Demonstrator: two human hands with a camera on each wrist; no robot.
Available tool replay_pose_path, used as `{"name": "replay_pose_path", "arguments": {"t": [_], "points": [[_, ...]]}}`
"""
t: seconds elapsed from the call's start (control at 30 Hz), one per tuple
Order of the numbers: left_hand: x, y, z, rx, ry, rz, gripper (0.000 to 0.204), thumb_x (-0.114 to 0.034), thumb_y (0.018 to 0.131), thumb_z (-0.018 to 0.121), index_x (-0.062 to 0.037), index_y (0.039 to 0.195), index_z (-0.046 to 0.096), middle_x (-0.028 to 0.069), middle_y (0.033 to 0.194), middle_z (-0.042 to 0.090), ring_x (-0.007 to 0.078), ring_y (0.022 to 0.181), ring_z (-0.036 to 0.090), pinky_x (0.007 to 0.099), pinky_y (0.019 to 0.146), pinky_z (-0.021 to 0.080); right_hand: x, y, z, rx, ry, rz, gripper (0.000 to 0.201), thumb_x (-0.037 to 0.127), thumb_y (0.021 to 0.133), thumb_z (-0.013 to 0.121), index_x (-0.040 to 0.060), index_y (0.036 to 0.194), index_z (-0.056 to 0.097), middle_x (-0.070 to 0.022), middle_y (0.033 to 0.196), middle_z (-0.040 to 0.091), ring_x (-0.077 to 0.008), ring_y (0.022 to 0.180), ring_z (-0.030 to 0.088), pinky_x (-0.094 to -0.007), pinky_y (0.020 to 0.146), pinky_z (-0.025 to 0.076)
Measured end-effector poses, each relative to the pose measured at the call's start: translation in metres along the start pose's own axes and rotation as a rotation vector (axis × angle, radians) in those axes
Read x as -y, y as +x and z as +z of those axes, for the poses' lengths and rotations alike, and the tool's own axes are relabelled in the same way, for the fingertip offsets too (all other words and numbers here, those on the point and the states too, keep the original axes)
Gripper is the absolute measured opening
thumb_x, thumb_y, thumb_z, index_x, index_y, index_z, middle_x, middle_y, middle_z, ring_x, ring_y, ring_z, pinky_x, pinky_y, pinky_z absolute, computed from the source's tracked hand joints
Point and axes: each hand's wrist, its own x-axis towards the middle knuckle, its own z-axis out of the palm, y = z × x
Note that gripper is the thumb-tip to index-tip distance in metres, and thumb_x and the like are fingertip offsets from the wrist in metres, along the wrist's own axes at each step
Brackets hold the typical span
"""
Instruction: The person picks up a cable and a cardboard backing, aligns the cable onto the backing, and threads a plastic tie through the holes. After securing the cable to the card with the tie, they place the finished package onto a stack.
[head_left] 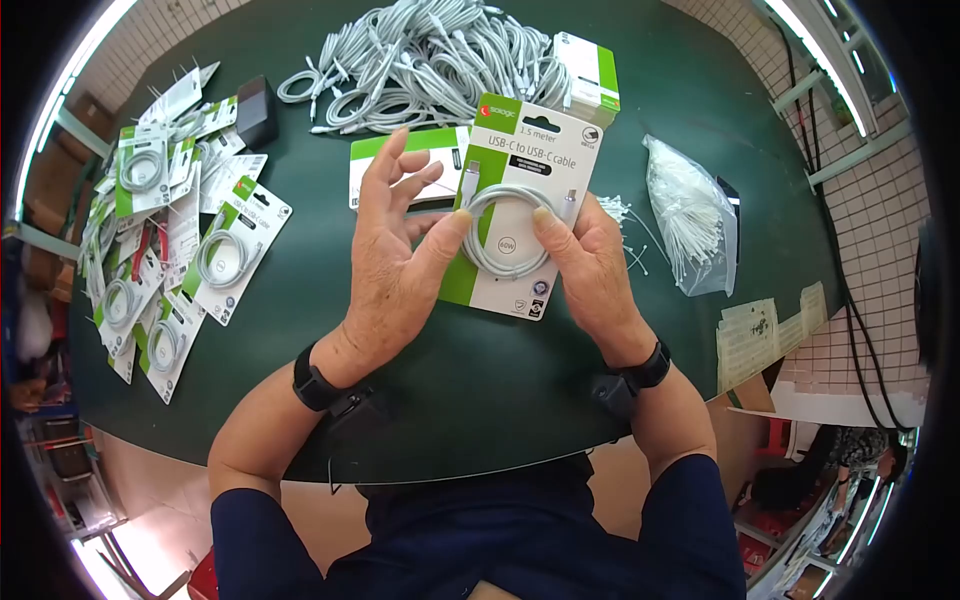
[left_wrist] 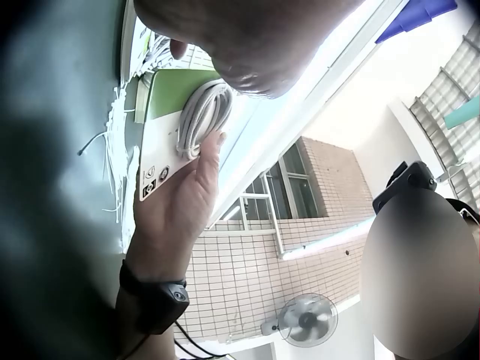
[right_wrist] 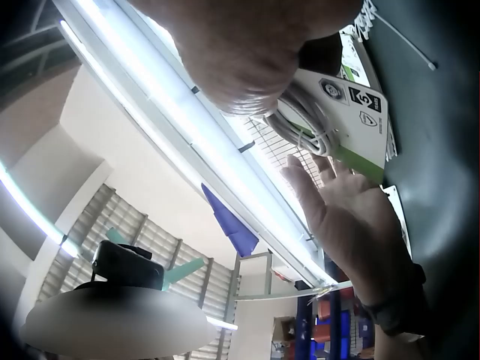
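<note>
Tiled walls (head_left: 875, 170) and strip lights around a dark green table (head_left: 310, 260), with a big heap of pale cables (head_left: 430, 60) on the far side, packed cards (head_left: 183, 222) piled at left and a bag of white ties (head_left: 690, 215) at right. The USB-C cable card (head_left: 512, 218) is held up over the middle of the table, between the hands. Right hand (head_left: 595, 265) pinches its right edge, thumb on the front by the cable coil (head_left: 512, 271). Left hand (head_left: 395, 250) has its fingers spread, thumb just touching the coil's left side. Long axis runs near to far, far end leaning right; the hang-hole end is the far one, print facing up. I'd guess it's light: stiffish, bendable card, springy coil, maybe slick. Best grabbed by the side edges, imo.
</note>
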Motion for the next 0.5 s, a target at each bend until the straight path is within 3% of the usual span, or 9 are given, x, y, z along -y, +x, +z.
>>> {"name": "replay_pose_path", "arguments": {"t": [0.1,0.13,0.23,0.4,0.5], "points": [[-0.01,0.002,0.0,0.002,0.025,-0.1,0.076,-0.017,0.098,0.075,-0.0033,0.16,0.033,0.0187,0.151,0.045,0.0256,0.131,0.056,0.0367,0.1,0.055,0.006,0.0,-0.003,-0.06,0.037,-0.019,0.045,0.023,0.105,0.068,-0.0025,0.14,0.055,-0.013,0.134,0.068,-0.0157,0.116,0.067,-0.0324,0.101,0.053],[-0.013,0.0,0.002,0.006,0.021,-0.092,0.076,-0.017,0.098,0.075,-0.0033,0.16,0.033,0.0187,0.151,0.045,0.0256,0.131,0.056,0.0367,0.1,0.055,0.007,-0.002,-0.004,-0.063,0.03,-0.026,0.045,0.023,0.105,0.068,-0.0025,0.14,0.055,-0.013,0.134,0.068,-0.0157,0.116,0.067,-0.0324,0.101,0.053],[-0.015,-0.005,0.008,0.184,-0.049,-0.35,0.062,-0.018,0.095,0.079,0.0019,0.147,0.051,0.0146,0.131,0.064,0.0182,0.119,0.062,0.0308,0.095,0.055,0.004,-0.004,-0.004,-0.107,0.06,-0.091,0.041,0.021,0.106,0.066,-0.0033,0.138,0.056,-0.0124,0.132,0.069,-0.0154,0.116,0.066,-0.0336,0.102,0.053],[-0.017,-0.003,0.008,0.117,-0.201,-0.446,0.052,-0.017,0.092,0.08,0.0046,0.135,0.061,0.0107,0.118,0.071,0.0139,0.109,0.065,0.0291,0.092,0.055,0.009,-0.001,-0.008,-0.041,0.106,-0.042,0.049,0.024,0.104,0.071,-0.003,0.141,0.053,-0.0138,0.136,0.066,-0.0177,0.121,0.064,-0.036,0.104,0.052],[-0.031,0.012,-0.01,0.219,0.129,-0.415,0.052,-0.014,0.087,0.08,0.0053,0.132,0.062,0.0113,0.117,0.073,0.0147,0.101,0.069,0.0301,0.09,0.056,0.016,0.007,-0.02,-0.09,0.043,-0.151,0.06,0.028,0.099,0.076,-0.0017,0.144,0.05,-0.0153,0.141,0.062,-0.0212,0.125,0.061,-0.0384,0.105,0.05]]}}
